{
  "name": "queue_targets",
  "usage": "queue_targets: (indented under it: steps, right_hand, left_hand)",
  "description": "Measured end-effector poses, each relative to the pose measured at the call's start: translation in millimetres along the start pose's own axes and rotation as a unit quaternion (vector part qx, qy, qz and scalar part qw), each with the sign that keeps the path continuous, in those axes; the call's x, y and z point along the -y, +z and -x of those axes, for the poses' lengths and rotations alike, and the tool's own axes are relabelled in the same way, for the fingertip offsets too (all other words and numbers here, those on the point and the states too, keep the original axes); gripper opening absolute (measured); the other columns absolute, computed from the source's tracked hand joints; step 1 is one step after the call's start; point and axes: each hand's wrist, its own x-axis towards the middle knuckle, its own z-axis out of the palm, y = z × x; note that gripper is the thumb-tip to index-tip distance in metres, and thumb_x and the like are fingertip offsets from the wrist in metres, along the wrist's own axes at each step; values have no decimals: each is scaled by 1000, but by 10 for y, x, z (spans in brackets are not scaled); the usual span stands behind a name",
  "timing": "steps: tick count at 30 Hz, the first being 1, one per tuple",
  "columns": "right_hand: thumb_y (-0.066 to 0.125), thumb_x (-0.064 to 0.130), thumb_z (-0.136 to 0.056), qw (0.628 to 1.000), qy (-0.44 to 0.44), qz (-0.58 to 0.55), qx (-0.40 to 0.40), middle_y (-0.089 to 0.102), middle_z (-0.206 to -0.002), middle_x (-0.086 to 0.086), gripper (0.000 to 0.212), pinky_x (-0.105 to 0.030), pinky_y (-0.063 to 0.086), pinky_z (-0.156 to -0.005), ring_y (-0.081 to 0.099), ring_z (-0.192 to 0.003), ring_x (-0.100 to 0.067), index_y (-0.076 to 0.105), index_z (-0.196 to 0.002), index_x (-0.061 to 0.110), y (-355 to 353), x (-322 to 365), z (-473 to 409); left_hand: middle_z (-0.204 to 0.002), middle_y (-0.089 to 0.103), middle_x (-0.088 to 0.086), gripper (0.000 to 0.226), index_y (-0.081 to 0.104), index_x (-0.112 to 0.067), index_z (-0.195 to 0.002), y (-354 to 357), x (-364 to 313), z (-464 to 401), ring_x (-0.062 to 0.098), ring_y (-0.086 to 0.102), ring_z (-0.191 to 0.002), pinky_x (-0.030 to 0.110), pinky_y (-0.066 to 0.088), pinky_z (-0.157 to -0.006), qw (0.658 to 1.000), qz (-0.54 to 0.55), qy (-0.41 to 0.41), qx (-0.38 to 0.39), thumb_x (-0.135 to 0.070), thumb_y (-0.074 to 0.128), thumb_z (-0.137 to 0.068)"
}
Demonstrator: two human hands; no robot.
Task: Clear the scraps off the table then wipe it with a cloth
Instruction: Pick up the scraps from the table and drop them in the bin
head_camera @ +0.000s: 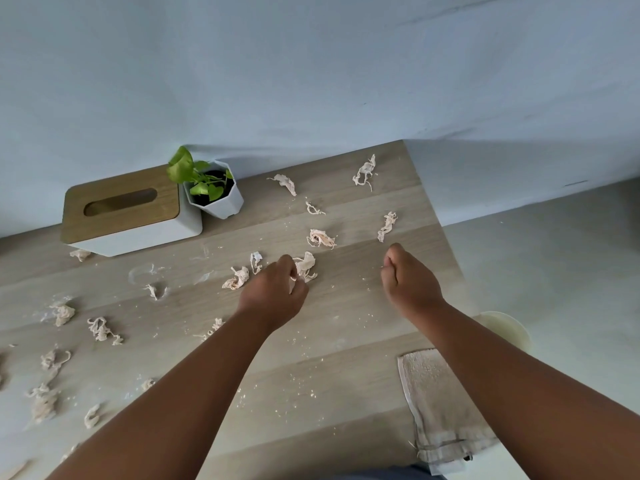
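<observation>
Pale crumpled scraps (322, 238) strewn across desk (346, 375), most toward left edge; left hand (277, 292) pinches scrap (306, 266) mid-desk; right hand (408, 278) curled, contents unclear; cloth (436, 407) at near right edge, nearer right arm

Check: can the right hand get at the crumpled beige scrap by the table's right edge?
Probably yes. The right hand hovers just short of that crumpled beige scrap, with only bare wooden table between them. Its fingers are curled, whether round something is unclear.
</observation>
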Motion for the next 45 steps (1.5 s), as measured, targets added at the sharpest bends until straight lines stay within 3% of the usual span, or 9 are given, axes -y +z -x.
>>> queue_targets:
  steps: [5, 10, 15, 19, 22, 29, 36, 43, 45]
  right_hand:
    - [46, -4, -89, 999, -15, -27, -10, 53, -89, -5, 15, -32, 34, -66, 51, -78, -25, 48, -91, 12, -41, -18, -182]
    - [46, -12, -87, 998, -36, -25, -40, 62, -99, -15, 21, -40, 50, -81, 60, -94, -34, 60, -97, 0, -93, -37, -364]
    - [56, 11, -95, 997, -16, 42, -59, 63, -111, -16, 18, -44, 51, -83, 60, -102, -39, 60, -112, 4, -90, -68, -526]
    - [69, 41, -89, 996, 24, 79, -35, 55, -120, -12, 56, -46, 54, -88, 55, -112, -35, 49, -136, 18, -53, -77, -600]
    - [68, 52, -88, 991, 28, 131, -29, 53, -119, -13, 65, -45, 54, -88, 55, -109, -36, 46, -141, 19, 12, -88, -648]
    - [58, 30, -101, 980, -22, 185, -72, 57, -104, -17, 24, -43, 48, -69, 57, -89, -38, 59, -105, 6, 118, -85, -748]
    - [44, 23, -109, 983, -39, 174, -48, 62, -95, -20, 27, -42, 45, -63, 60, -84, -39, 53, -106, -2, 116, -42, -718]
    - [48, 2, -101, 994, -48, 80, -62, 58, -83, -19, 7, -35, 32, -57, 59, -68, -41, 51, -106, -3, 156, 44, -528]
    - [46, -5, -97, 996, -39, 53, -62, 60, -88, -19, 19, -35, 35, -60, 61, -72, -41, 51, -115, -5, 165, 57, -487]
  left_hand:
    - [-118, 60, 8, 51, 45, -19, -127, 102, 63, -108, 34, 63, -108, 41, 51, -86, 999, -45, 25, -5, -45, 67, -89]
    - [-128, 48, 9, 71, 40, -21, -143, 209, 116, -198, 34, 57, -118, 42, 51, -94, 993, -113, 33, 6, -61, 63, -89]
    - [-123, 45, 11, 67, 43, -23, -141, 259, 103, -252, 34, 56, -112, 45, 56, -88, 986, -161, 41, 7, -68, 53, -93]
    - [-126, 45, 11, 64, 42, -21, -145, 285, 63, -284, 32, 55, -116, 46, 57, -90, 976, -210, 41, 28, -65, 44, -99]
    - [-123, 51, 12, 55, 51, -16, -138, 299, 43, -269, 31, 58, -113, 45, 58, -83, 973, -225, 49, 24, -58, 44, -103]
    - [-128, 52, 12, 60, 50, -10, -134, 288, 41, -311, 31, 57, -113, 47, 56, -87, 960, -265, 61, 70, -44, 9, -106]
    - [-84, 64, 11, 19, 64, -7, -91, 206, 15, -204, 36, 66, -73, 37, 46, -54, 980, -158, 119, -33, -23, 59, -100]
    - [-72, 59, 9, 31, 57, -11, -76, 161, 93, -102, 37, 60, -63, 34, 38, -54, 990, -81, 109, -44, -27, 60, -103]
    - [-74, 56, 7, 27, 47, -15, -79, 153, 95, -83, 36, 56, -65, 35, 35, -55, 995, -48, 82, -39, -26, 56, -102]
